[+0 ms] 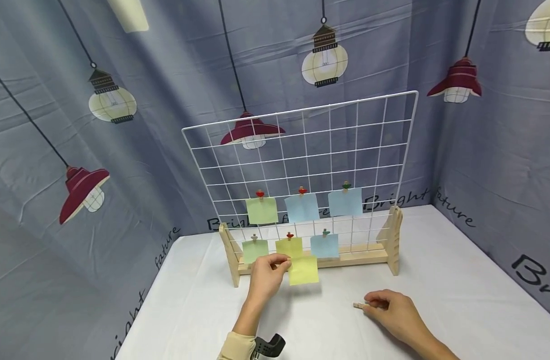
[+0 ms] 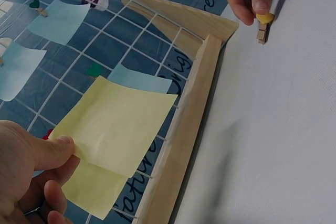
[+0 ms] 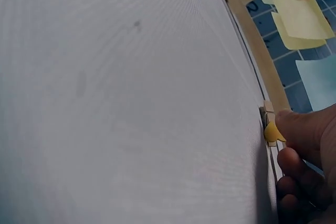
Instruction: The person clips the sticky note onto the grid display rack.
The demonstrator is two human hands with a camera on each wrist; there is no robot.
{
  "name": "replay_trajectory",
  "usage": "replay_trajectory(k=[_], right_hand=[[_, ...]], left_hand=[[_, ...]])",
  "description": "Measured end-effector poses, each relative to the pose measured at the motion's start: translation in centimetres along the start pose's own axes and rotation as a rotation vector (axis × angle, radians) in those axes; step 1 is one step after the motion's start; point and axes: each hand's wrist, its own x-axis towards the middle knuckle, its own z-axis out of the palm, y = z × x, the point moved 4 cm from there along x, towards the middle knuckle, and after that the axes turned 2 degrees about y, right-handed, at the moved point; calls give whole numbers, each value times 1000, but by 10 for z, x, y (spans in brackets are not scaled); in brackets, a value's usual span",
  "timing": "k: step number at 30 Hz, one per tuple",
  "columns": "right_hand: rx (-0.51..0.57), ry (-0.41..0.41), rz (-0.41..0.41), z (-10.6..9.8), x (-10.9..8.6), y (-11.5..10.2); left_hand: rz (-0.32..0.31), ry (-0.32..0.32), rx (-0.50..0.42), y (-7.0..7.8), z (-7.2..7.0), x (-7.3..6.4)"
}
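My left hand point(image 1: 266, 276) pinches a yellow sticky note point(image 1: 304, 270) by its upper left corner, in front of the grid rack's lower rail. In the left wrist view that note point(image 2: 118, 121) overlaps another yellow note point(image 2: 97, 187) clipped to the grid. Off to the right, my right hand point(image 1: 394, 315) pinches a small wooden clothespin point(image 1: 358, 305) between thumb and fingers, low over the white table. A yellow ornament point(image 3: 272, 132) on the clothespin shows in the right wrist view. The thumb point(image 3: 302, 129) presses beside that ornament.
The white wire grid point(image 1: 302, 150) stands on a wooden base point(image 1: 360, 258). Green, yellow and blue notes hang on it in two rows under small clothespins, such as a blue note point(image 1: 345, 202) at upper right. A white-covered table point(image 1: 193, 310) lies beneath, and a patterned curtain point(image 1: 166, 60) surrounds it.
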Motion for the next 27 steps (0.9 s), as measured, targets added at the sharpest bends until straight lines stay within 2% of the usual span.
replay_trajectory(k=[11, 27], right_hand=[[-50, -22, 6, 0, 0, -4], [-50, -60, 37, -1, 0, -7]], left_hand=[[-6, -6, 7, 0, -1, -2], [-4, -4, 6, -2, -4, -3]])
